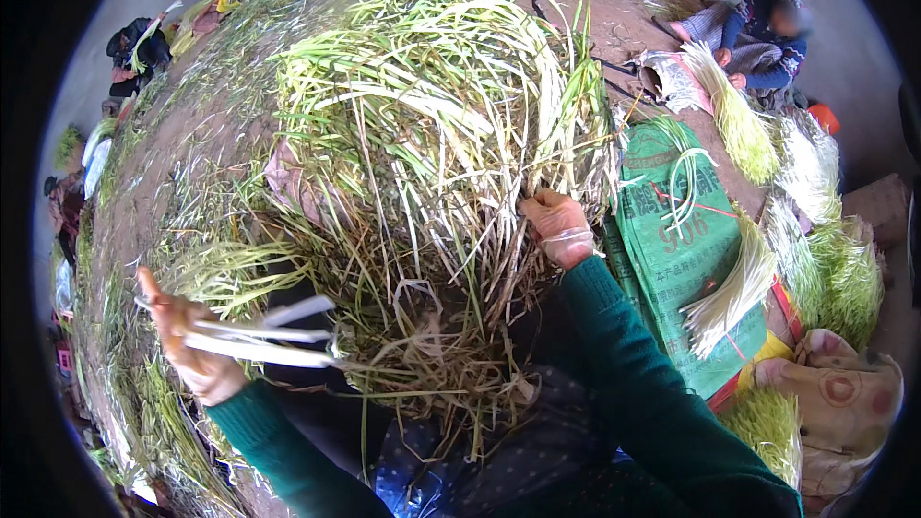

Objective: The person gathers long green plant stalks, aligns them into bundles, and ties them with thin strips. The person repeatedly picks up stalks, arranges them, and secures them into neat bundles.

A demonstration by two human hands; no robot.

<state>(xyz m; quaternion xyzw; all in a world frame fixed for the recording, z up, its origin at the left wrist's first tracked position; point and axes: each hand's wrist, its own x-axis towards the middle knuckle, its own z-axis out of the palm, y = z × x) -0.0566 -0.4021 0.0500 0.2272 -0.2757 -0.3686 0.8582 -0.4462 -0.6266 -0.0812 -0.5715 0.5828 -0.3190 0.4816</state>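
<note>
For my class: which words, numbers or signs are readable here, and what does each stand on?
Green woven sack: large reddish numerals, which I won't copy out.
Same sack: lettering near the top and rows of smaller characters, also not copied.
Whitish bag near the seated person: any marks too small to read.
Pink item, far left: too small to read.

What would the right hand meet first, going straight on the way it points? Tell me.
The heap of pale green stalks, which the right hand seems to touch; exact depth is unclear.
</note>
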